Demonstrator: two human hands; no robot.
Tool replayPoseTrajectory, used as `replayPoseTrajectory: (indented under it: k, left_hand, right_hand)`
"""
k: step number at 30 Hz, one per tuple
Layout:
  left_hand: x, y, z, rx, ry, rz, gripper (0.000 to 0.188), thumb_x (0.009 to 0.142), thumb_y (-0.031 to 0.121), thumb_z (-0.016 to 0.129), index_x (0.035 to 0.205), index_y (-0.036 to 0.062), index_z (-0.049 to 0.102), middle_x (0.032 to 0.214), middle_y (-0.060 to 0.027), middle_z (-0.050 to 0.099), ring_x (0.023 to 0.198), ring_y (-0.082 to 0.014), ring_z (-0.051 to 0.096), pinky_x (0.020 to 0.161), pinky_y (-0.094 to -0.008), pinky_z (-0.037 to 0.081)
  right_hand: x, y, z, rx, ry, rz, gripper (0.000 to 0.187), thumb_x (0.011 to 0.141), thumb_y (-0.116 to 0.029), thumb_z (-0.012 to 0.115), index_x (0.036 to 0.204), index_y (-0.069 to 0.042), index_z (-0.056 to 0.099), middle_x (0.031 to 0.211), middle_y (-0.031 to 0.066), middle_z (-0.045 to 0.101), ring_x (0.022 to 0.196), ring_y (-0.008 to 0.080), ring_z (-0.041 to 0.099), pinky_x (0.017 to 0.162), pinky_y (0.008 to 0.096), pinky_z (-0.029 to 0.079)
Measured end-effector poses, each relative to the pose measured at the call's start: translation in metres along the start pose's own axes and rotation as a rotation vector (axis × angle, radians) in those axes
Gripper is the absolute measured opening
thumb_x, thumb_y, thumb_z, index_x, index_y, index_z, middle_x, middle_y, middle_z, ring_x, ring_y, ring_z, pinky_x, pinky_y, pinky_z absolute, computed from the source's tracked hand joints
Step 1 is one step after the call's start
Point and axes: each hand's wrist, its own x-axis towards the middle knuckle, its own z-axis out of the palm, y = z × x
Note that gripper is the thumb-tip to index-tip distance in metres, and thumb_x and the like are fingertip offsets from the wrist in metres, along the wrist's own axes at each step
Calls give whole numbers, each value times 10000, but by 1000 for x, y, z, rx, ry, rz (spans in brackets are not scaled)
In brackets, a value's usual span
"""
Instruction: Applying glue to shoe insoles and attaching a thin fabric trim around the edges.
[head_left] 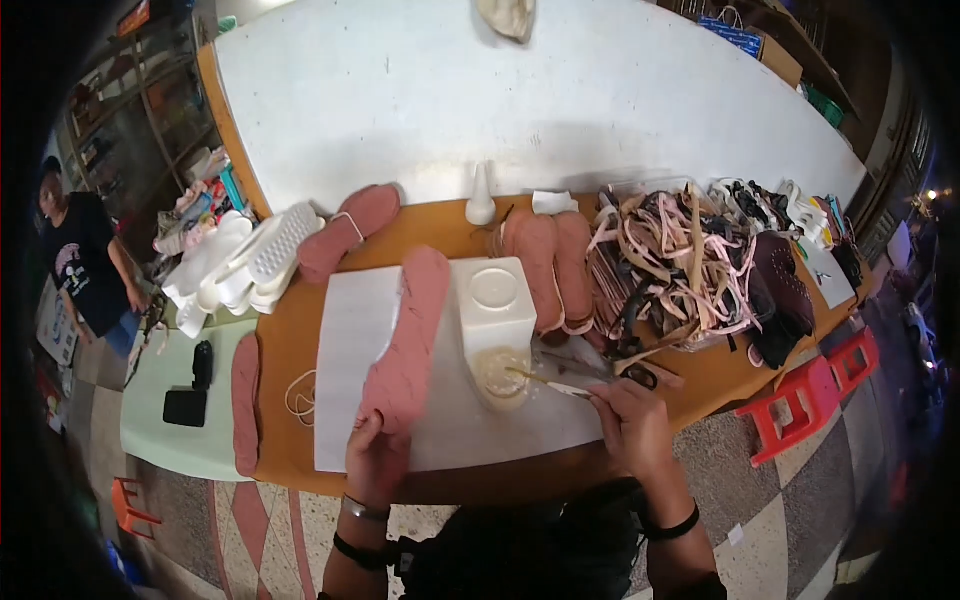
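Note:
My left hand (377, 462) grips a pink insole (408, 335) by its near end, thumb on top. The insole stands tilted away from me above a pale sheet (345, 380). In my right hand (640, 425) is a thin brush (565, 387), pinched near its end. Its tip reaches into pale, creamy glue-like stuff in a round opening (503, 378) at the near end of a white container (496, 312). Beside that container lie stacked pink insoles (545, 260). Black-handled scissors (637, 374) rest close beyond my right hand.
A tangled heap of straps (680, 260) fills the table's right. White soles (255, 255) and a tied insole bundle (350, 232) lie at the far left. One insole (245, 405) sits near a black device (187, 405). Red stools (800, 400) stand right; a person (90, 260) stands left.

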Motion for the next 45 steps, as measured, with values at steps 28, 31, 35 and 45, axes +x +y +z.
replayPoseTrajectory:
  k: [28,31,35,45]
  left_hand:
    - [1,0,-21,-7,-64,50,399,983,181,699,1356,73,610,1311,-36,683,1100,-160,665,806,-278,528]
    - [5,-1,-57,-38,19,-20,112,1004,217,682,978,134,611,859,21,582,775,-109,541,682,-264,457]
    - [23,6,-96,-70,-267,-3,313,1070,230,547,1347,84,551,1126,-90,608,926,-182,582,762,-298,529]
    - [16,17,-42,-378,-196,-270,273,1066,172,562,1230,-44,532,974,-117,527,870,-203,527,834,-322,493]
  right_hand:
    - [18,-8,6,-116,5,-154,181,802,-24,768,977,-58,744,843,113,673,745,310,685,647,403,564]
    - [10,-4,2,-92,24,-105,165,819,-37,765,983,-54,756,874,116,687,768,306,690,659,405,568]
    - [-13,1,3,-7,88,-45,150,862,-43,739,1008,-8,741,893,128,678,788,326,682,660,410,560]
    - [-52,-6,16,214,252,109,147,920,-55,710,1053,6,703,858,153,628,780,354,639,678,435,524]
